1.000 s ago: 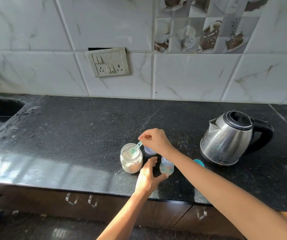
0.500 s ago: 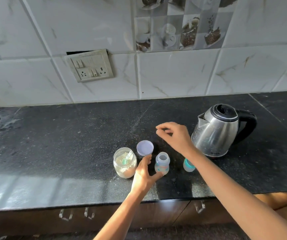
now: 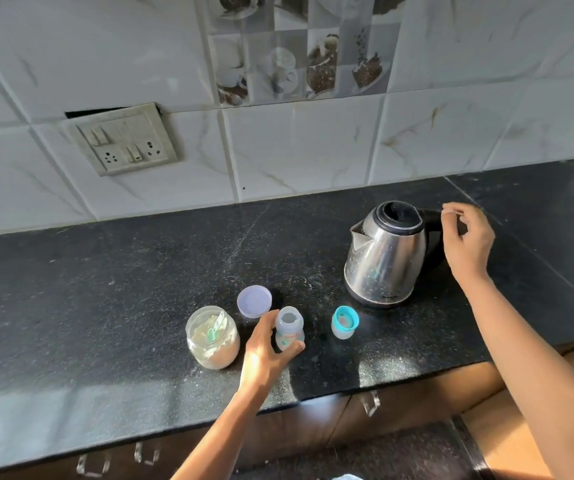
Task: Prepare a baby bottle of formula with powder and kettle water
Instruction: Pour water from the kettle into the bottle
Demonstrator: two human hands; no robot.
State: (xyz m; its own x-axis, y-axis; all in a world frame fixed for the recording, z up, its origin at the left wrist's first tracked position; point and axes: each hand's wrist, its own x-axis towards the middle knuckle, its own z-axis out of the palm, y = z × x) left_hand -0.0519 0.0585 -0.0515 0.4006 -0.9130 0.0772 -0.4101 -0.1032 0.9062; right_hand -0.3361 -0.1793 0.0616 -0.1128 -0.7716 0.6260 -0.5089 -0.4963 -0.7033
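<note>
A small clear baby bottle (image 3: 289, 328) stands open-topped on the black counter (image 3: 105, 289). My left hand (image 3: 265, 351) holds it, thumb and fingers curved round its sides. Left of it is a glass jar of formula powder (image 3: 212, 337) with a teal scoop (image 3: 217, 326) lying inside. The jar's lilac lid (image 3: 254, 301) lies behind the bottle. The bottle's teal nipple cap (image 3: 345, 322) stands to the right. A steel kettle (image 3: 387, 252) stands at the right. My right hand (image 3: 467, 240) hovers by its black handle, fingers loosely curled, holding nothing.
A tiled wall with a switch and socket plate (image 3: 124, 143) rises behind the counter. The counter's front edge (image 3: 174, 424) runs over dark cabinets with metal handles. A seam (image 3: 520, 244) crosses the counter right of the kettle.
My right hand left the scoop in the jar and travelled right, past the lid, to the kettle's handle. My left hand stayed on the bottle. The camera swung right.
</note>
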